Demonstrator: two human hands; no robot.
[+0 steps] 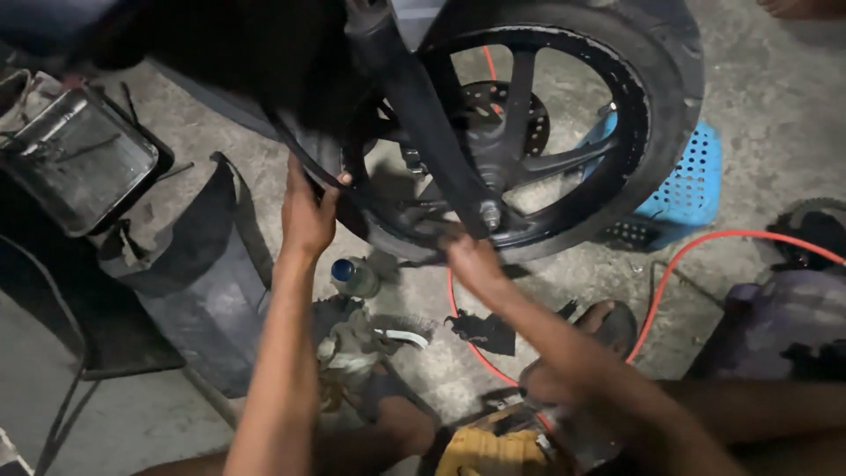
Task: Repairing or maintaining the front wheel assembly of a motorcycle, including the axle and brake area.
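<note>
Down by the person's knees sits a yellow cloth (489,451), and just beyond it a pile of dirty rags (352,345) on the concrete floor (775,115). A small plastic bottle with a blue cap (352,277) lies near the left forearm, with a scrap of black rubber (483,331) to the other side and a red hose (696,242) looping across the floor past it.

Both arms reach up and forward to the motorcycle wheel (564,132). The left hand (307,211) has its fingers and thumb closed on the lower edge of the black tyre (671,88), on the wheel's left side — its grip is clenched on the rubber there. The right hand (471,260) is pressed against the bottom of the wheel, just under the axle bolt (490,213) at the foot of the fork leg (423,115); it is blurred, so I cannot tell whether that grip is clenched or loose, though it seems to touch the tyre.

The wheel itself stands upright in the fork, black spokes and a brake disc (507,110) showing at the hub. Behind it sits a blue perforated stool (696,181). Off to the left lie a dark curved mudguard (189,256) and, farther back, a metal tray (75,159).
</note>
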